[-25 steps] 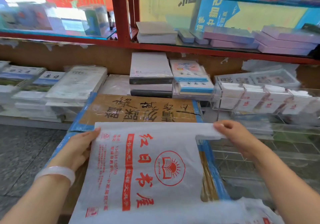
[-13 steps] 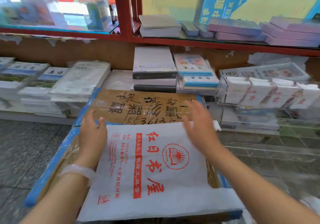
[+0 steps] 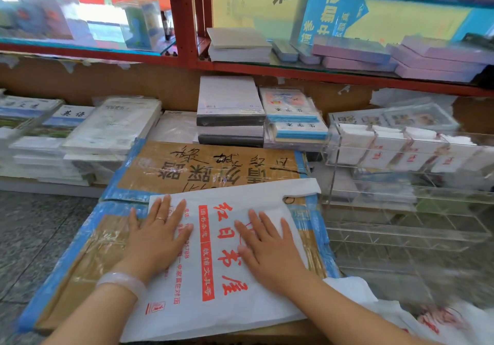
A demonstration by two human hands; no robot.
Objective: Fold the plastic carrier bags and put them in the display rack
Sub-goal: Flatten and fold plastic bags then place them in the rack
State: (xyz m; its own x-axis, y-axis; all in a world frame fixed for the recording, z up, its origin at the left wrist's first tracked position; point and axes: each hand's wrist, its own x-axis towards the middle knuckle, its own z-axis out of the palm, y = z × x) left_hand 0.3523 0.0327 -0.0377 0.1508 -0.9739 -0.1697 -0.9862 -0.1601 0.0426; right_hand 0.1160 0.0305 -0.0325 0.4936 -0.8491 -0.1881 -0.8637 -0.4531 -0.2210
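The clear acrylic display rack [image 3: 401,205], at right, holds white folded bags [image 3: 387,149] in its upper row of compartments. The white carrier bag [image 3: 213,278], thin plastic printed in red, lies flat on the taped brown cardboard [image 3: 213,165] beside the rack. The left hand [image 3: 157,235] and right hand [image 3: 270,251] press on it, fingers straight and spread. More white bags [image 3: 427,320] lie crumpled at lower right.

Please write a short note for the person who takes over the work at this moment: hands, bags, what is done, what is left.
Left hand and right hand: both open, pressing flat on the carrier bag.
Bag lies unfolded on the taped cardboard box.
More loose bags wait at lower right.
Clear display rack to the right already holds folded bags in its top row.
Left: fold this bag, rack it, then the others.
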